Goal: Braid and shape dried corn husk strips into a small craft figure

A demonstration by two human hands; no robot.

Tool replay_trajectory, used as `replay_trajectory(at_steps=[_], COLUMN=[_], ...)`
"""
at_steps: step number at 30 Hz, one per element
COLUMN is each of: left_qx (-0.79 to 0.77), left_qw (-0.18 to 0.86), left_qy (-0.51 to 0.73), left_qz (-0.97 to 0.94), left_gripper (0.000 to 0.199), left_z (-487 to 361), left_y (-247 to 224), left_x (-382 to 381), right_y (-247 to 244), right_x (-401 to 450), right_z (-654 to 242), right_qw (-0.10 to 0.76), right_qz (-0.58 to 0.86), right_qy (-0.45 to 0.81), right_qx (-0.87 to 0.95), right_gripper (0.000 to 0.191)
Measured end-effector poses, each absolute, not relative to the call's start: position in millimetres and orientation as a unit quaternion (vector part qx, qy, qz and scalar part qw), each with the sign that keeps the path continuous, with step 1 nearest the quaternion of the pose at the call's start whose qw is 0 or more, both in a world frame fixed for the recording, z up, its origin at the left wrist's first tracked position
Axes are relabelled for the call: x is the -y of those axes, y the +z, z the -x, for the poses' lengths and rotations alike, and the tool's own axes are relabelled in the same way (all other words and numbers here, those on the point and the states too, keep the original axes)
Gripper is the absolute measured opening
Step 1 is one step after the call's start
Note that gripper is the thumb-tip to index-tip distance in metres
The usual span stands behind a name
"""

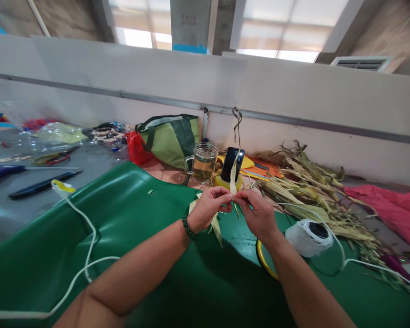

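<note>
Bare forearms (pixel 136 269) frame a pale, slender, upright husk (pixel 233 178).

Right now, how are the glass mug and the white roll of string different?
The mug is see-through, but the roll is white with a dark middle. The mug has a handle; the roll shows none. The mug has yellowish drink inside, while the roll has string wound around it. The mug stands beside the green bag; the roll sits on the green sheet. Both look rounded.
</note>
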State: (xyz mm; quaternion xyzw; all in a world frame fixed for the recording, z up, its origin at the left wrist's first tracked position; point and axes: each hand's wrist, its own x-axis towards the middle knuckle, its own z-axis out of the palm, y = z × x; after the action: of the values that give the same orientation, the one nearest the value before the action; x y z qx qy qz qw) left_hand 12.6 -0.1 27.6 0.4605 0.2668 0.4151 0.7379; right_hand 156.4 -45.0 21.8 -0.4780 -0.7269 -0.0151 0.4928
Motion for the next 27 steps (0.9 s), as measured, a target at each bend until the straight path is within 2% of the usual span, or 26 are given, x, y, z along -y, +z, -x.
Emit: replay_trajectory(at_steps=[5,10,15,27], left_qx=[-0.252,-0.281,-0.285,-0.279], left_qw=[0.770,0.729,0.647,0.662], left_qy=[0.384,0.417,0.474,0.492], left_qz=[-0.443,-0.464,-0.525,-0.491], left_gripper=[0.047,0.049,0.044,0.051], left_z=[-12.4,-14.7,-19.6,-23.8], left_y=[27.9,22.7,20.6,18.6], left_x=[-1.0,-3.1,1.7,7.9], right_y=[20.9,20.8,20.8,22.8], right_x=[41.6,42.2,46.8,45.2], right_z=[-157.6,-155.4,-152.3,-142.1], right_qw=[0.481,0.468,0.479,0.558], right_qz=[0.432,0.426,0.501,0.542], right_qy=[-0.082,-0.071,0.013,0.209], right_qx=[0.758,0.771,0.720,0.593], right_gripper=[0.012,0.012,0.011,0.018])
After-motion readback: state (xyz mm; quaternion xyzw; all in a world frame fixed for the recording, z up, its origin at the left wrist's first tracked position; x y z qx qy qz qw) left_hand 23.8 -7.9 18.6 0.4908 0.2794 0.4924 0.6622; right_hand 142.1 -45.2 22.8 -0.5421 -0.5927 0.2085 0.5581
